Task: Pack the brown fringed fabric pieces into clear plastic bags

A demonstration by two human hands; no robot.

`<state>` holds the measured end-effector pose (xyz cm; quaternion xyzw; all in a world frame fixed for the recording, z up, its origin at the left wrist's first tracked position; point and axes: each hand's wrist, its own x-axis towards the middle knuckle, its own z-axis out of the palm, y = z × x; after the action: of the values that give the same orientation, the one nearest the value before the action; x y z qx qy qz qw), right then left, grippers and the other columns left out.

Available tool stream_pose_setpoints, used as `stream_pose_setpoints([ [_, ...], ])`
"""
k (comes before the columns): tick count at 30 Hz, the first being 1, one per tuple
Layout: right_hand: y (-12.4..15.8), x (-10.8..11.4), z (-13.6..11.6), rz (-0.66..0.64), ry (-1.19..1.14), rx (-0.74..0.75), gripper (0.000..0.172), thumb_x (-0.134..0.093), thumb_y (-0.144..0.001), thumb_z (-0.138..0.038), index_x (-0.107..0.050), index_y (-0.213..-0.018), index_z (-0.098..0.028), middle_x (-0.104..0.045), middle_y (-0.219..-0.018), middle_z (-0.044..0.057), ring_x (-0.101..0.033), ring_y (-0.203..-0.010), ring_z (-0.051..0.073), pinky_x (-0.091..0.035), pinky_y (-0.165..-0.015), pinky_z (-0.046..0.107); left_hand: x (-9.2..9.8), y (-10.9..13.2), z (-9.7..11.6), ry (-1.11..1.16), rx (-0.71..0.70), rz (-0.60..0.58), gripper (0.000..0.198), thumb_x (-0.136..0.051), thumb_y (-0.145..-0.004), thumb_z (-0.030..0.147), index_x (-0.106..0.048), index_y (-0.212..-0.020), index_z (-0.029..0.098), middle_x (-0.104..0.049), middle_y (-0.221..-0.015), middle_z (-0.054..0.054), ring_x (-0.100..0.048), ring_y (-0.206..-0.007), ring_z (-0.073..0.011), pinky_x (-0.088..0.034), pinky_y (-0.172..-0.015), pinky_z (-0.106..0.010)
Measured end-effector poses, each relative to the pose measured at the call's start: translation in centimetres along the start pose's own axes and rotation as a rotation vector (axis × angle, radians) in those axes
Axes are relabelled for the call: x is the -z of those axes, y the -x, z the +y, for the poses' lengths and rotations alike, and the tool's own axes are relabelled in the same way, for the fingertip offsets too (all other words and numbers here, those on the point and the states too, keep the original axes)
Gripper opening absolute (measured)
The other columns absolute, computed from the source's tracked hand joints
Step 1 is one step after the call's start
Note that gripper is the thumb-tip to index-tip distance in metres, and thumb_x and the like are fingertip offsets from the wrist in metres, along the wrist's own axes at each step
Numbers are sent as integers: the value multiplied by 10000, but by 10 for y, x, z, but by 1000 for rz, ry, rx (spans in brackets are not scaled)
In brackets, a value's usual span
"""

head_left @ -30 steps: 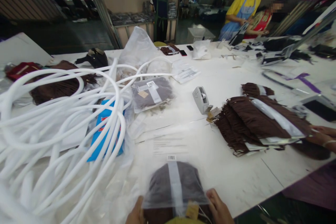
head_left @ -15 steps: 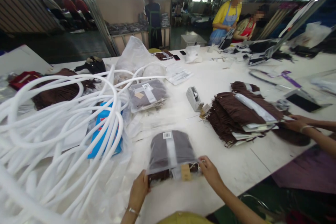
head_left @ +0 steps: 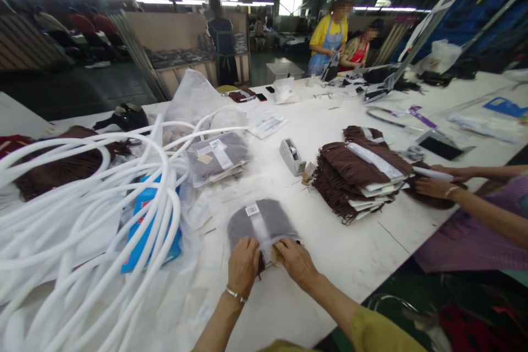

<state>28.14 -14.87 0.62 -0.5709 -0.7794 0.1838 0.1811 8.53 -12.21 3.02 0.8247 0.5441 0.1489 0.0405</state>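
Observation:
In front of me on the table lies a frosted plastic bag with folded brown fringed fabric inside, a white paper band and a barcode label. My left hand is closed on the left part of the bag's near edge, fingers curled over it. My right hand grips the same edge further right, close to a tan cardboard tag partly covered by its fingers. Brown fabric shows below the edge between the hands. Another bagged bundle with a barcode lies behind it.
White tubing lies coiled at left over a blue packet. A tape dispenser stands beyond the bag. To its right is a stack of brown fringed pieces, where a co-worker's hands hold a white strip.
Both my hands have moved inward from the bag's near corners to the middle of its near edge. The co-worker's hands now have a white strip, and the view has shifted right.

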Motion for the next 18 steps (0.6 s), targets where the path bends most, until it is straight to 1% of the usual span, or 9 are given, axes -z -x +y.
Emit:
stream_pose_setpoints([
  [2, -15, 3, -6, -26, -17, -10, 350, -422, -874, -106, -635, -1109, -256, -663, -1066, 63, -626, -968, 189, -504, -842, 297, 0, 2, 1, 18, -23, 32, 169, -439, -906, 191, -587, -826, 212, -595, -802, -19, -574, -783, -184, -469, -711, -309],
  [4, -25, 7, -9, -27, -100, -41, 295, -441, -877, -136, -669, -1025, -251, -675, -1011, 51, -630, -933, 180, -495, -822, 285, -1, 4, 0, 26, -47, 72, 187, -431, -917, 199, -590, -821, 213, -596, -778, -16, -571, -762, -179, -462, -694, -302],
  [6, -33, 7, -10, -12, -209, -81, 263, -459, -862, -156, -691, -940, -250, -686, -946, 38, -633, -909, 185, -490, -824, 300, -2, 6, -1, 31, -54, 108, 203, -422, -926, 209, -595, -819, 215, -596, -759, -15, -569, -747, -174, -459, -689, -298],
  [8, -41, 1, -13, 29, -317, -142, 236, -474, -828, -166, -691, -881, -242, -694, -895, 33, -639, -887, 198, -498, -816, 323, -4, 6, -2, 38, -53, 127, 217, -418, -930, 211, -597, -807, 216, -600, -750, -15, -568, -738, -173, -459, -688, -300],
  [11, -55, -14, -19, 180, -482, -357, 206, -507, -770, -213, -660, -908, -221, -703, -857, 42, -654, -836, 214, -530, -737, 328, -6, 5, -3, 74, -41, 129, 220, -416, -929, 203, -608, -824, 219, -617, -763, -15, -577, -746, -176, -469, -686, -305],
  [13, -63, -22, -22, 278, -639, -503, 232, -523, -755, -269, -635, -948, -206, -706, -833, 46, -668, -802, 208, -544, -677, 310, -7, 4, -3, 108, -21, 130, 227, -409, -930, 198, -614, -835, 218, -627, -773, -16, -589, -762, -176, -481, -695, -304],
  [14, -67, -25, -23, 301, -726, -568, 235, -523, -755, -295, -626, -944, -199, -704, -787, 41, -672, -747, 198, -545, -634, 297, -8, 4, -4, 123, -6, 131, 230, -406, -932, 200, -614, -836, 216, -628, -774, -16, -594, -768, -176, -487, -700, -304],
  [16, -72, -28, -20, 302, -868, -684, 205, -522, -752, -323, -609, -881, -189, -665, -620, 6, -631, -546, 159, -503, -489, 253, -9, 4, -4, 142, 13, 131, 230, -407, -931, 208, -613, -827, 214, -628, -768, -17, -600, -767, -177, -496, -701, -304],
  [18, -77, -28, -15, 263, -935, -768, 147, -557, -715, -317, -593, -772, -186, -573, -439, -41, -504, -345, 120, -381, -343, 210, -11, 3, -4, 142, 21, 136, 218, -418, -925, 210, -611, -824, 213, -627, -758, -18, -604, -758, -180, -502, -694, -308],
])
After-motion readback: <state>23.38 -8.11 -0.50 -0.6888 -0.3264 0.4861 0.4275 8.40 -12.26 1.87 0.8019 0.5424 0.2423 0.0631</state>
